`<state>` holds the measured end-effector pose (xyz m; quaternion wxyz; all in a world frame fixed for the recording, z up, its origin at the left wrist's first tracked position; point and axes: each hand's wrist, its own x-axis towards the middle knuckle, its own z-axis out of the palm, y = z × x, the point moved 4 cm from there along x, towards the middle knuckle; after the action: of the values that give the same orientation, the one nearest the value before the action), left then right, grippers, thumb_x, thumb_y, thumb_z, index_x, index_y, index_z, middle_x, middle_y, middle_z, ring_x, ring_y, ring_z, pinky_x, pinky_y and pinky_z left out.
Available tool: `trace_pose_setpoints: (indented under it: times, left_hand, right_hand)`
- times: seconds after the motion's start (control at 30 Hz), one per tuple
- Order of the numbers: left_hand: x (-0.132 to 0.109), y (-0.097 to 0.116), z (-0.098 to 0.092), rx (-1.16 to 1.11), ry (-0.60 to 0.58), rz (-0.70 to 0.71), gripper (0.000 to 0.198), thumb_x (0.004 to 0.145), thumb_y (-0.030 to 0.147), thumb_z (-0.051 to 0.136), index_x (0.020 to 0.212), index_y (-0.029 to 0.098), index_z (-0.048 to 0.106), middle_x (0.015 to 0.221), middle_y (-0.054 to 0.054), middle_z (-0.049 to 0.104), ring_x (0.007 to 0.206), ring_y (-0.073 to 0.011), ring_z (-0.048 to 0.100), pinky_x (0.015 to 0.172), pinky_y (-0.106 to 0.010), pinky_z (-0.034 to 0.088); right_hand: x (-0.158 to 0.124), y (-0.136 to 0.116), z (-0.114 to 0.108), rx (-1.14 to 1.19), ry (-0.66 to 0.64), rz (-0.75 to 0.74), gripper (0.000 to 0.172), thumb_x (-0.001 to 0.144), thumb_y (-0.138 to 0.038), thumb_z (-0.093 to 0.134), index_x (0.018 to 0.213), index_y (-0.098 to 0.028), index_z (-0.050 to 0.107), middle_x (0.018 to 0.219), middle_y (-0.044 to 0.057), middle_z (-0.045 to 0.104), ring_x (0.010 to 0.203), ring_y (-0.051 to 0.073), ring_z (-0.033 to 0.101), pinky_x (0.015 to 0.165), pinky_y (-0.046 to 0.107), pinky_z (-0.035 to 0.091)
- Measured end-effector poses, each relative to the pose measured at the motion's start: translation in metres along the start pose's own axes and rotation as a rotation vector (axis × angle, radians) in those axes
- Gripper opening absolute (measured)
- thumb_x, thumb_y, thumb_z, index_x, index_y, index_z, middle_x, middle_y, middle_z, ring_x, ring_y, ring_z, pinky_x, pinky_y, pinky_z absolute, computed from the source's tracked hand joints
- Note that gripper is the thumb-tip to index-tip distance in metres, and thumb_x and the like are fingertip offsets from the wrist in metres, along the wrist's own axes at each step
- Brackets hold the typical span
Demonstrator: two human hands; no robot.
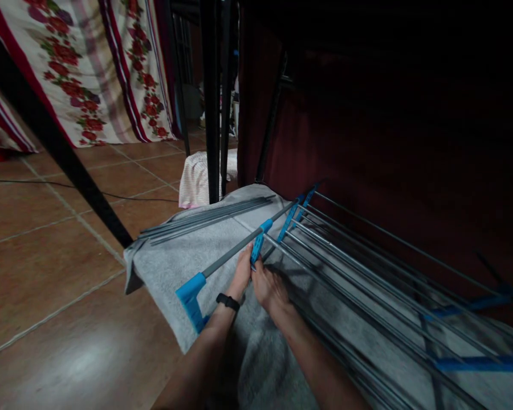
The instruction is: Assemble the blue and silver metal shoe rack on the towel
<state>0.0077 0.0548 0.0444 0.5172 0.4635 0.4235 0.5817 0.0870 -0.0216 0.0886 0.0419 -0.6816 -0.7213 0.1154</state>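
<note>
1. Currently, the bracket point(257, 248) is gripped narrowly at its near end by the left hand point(241, 270) and the right hand point(268, 285), set side by side.
2. Its long axis is directed near to far, and its far end is joined to the tube point(231, 253).
3. The tube is slanted from near left to far right; its near left end is fitted with a blue elbow point(192, 293).
4. The rack point(330, 244) is set over the towel point(166, 279), its bars aimed from far left to near right.
5. Loose rods point(205, 218) are laid on the towel's far left part.
</note>
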Motion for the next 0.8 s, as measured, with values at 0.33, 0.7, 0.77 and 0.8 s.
trace_pose_setpoints:
  times: [0.33,0.7,0.77,0.8]
  left_hand:
    - [0.007,-0.009,0.009,-0.086,-0.069,-0.053,0.054,0.088,0.062,0.041,0.055,0.02,0.049,0.052,-0.001,0.047,0.051,-0.0131,0.042,0.053,-0.028,0.039]
    - [0.004,-0.001,0.005,-0.03,0.011,-0.042,0.043,0.091,0.046,0.044,0.056,0.021,0.044,0.053,0.001,0.045,0.052,-0.0126,0.036,0.052,-0.028,0.035]
    - [0.004,0.0,0.006,-0.018,0.014,-0.046,0.043,0.093,0.045,0.042,0.057,0.021,0.045,0.054,0.0,0.046,0.052,-0.0129,0.038,0.053,-0.028,0.036]
    - [0.004,0.001,0.006,-0.013,0.014,-0.048,0.043,0.093,0.044,0.041,0.057,0.021,0.045,0.055,0.0,0.046,0.053,-0.013,0.038,0.053,-0.028,0.036]
  right_hand:
    - [0.002,0.004,-0.009,0.094,-0.036,-0.053,0.034,0.103,-0.035,0.026,0.125,-0.025,0.05,0.114,0.007,0.07,0.099,0.02,0.067,0.075,0.029,0.043]
    - [0.003,0.005,-0.01,0.131,-0.032,-0.087,0.033,0.102,-0.031,0.031,0.13,-0.024,0.048,0.111,0.007,0.071,0.099,0.019,0.066,0.074,0.027,0.042]
    - [0.002,0.005,-0.008,0.123,-0.014,-0.092,0.033,0.103,-0.032,0.03,0.13,-0.024,0.048,0.112,0.008,0.07,0.099,0.02,0.067,0.075,0.027,0.043]
    - [0.002,0.005,-0.008,0.118,-0.004,-0.097,0.034,0.103,-0.032,0.03,0.13,-0.024,0.048,0.112,0.008,0.07,0.098,0.02,0.067,0.075,0.028,0.043]
